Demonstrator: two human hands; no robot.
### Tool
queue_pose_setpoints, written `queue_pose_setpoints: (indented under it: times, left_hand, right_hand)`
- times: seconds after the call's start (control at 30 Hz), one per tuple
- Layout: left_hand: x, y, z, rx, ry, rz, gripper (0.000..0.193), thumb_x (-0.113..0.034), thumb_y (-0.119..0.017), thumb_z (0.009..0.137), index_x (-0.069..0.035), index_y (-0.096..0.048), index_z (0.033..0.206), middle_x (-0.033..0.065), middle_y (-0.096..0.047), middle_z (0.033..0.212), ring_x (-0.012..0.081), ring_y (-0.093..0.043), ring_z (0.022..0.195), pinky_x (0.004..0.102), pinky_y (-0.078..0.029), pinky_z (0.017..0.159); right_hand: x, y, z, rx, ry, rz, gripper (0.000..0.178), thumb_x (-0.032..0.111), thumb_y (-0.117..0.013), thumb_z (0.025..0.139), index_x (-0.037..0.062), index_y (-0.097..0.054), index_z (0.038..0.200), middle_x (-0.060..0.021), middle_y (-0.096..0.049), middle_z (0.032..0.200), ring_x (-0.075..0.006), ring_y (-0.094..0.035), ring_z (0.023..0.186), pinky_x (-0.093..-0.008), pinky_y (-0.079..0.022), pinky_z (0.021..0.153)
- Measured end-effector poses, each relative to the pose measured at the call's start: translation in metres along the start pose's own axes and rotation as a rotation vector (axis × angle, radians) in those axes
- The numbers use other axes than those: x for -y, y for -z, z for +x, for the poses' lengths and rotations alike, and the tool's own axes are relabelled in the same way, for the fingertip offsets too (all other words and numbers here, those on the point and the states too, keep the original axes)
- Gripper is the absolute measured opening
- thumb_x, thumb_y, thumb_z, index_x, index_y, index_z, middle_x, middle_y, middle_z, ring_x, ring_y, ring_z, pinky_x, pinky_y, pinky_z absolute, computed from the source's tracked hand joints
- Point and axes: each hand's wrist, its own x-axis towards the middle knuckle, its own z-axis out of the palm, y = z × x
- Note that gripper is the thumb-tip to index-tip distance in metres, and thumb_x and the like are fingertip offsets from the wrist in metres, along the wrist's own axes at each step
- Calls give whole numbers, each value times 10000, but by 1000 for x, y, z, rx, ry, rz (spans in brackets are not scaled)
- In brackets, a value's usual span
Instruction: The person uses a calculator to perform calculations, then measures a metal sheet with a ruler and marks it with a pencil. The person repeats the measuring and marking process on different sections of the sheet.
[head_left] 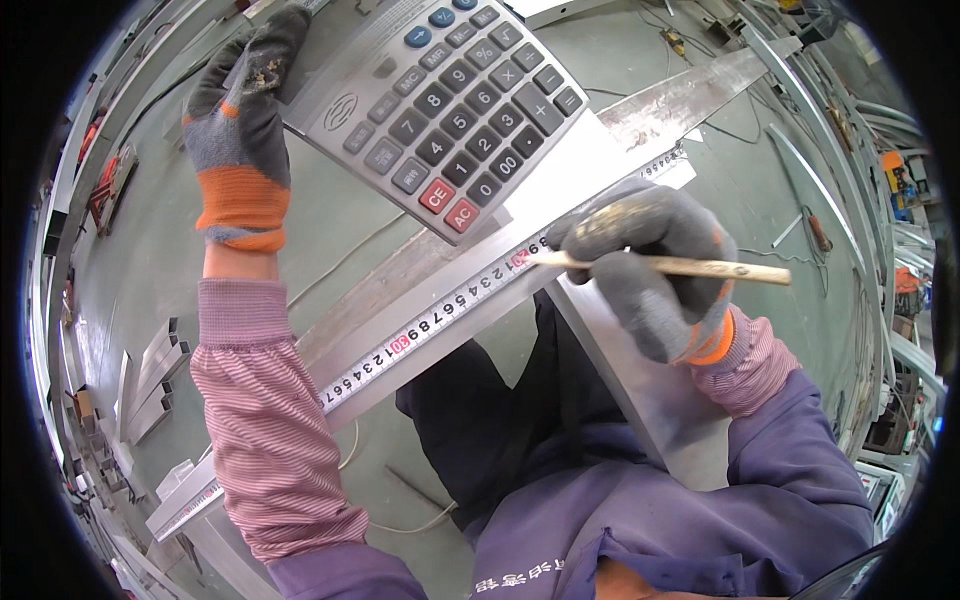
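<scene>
My left hand, in a grey and orange work glove, is closed on the edge of a silver calculator. The calculator has dark keys and two red ones, and is held up tilted, close to view. In my gloved right hand a slim wooden pencil is pinched, its point at the left over a measuring tape. The tape lies along a pale metal profile that runs diagonally across my lap. My left forearm covers part of the tape and profile.
A second metal profile meets the first at my right leg. A worn flat bar extends beyond the calculator. Short metal offcuts lie on the grey floor at left. Tools, cables and long profiles line the right side.
</scene>
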Motion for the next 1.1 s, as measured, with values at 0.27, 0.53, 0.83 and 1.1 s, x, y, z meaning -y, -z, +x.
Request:
queue_pose_setpoints:
  times: [0.27, 0.53, 0.83, 1.1]
  left_hand:
    - [17, 9, 5, 63, -102, -3, 277, -179, -690, 946, 0, -708, 1157, 58, -736, 1079, 133, -668, 958, 259, -496, 908]
    - [12, 10, 4, 65, -87, 202, 324, -194, -624, 975, 25, -681, 1207, 132, -701, 1198, 176, -658, 1078, 286, -475, 984]
    - [5, 9, 5, 56, -118, 309, 282, -164, -640, 964, 7, -694, 1181, 123, -727, 1106, 177, -683, 984, 282, -511, 904]
    - [18, 19, 10, 38, -76, 199, 264, -150, -662, 958, 14, -699, 1161, 95, -744, 1049, 161, -689, 886, 276, -530, 822]
  right_hand:
    - [5, -10, 5, 107, 53, -128, 121, 32, -708, 833, 36, -677, 949, -60, -684, 841, -157, -653, 689, -291, -520, 612]
    - [-5, -18, 11, 204, 63, -163, 85, 16, -687, 810, 35, -657, 888, -70, -637, 765, -204, -635, 639, -312, -502, 575]
    - [-6, -16, 8, 207, 69, -204, 97, -11, -671, 773, 37, -657, 856, -74, -624, 743, -226, -629, 623, -326, -501, 567]
    - [-6, -20, 9, 209, 99, -205, 103, -25, -679, 774, 29, -663, 861, -89, -631, 757, -246, -631, 628, -340, -506, 578]
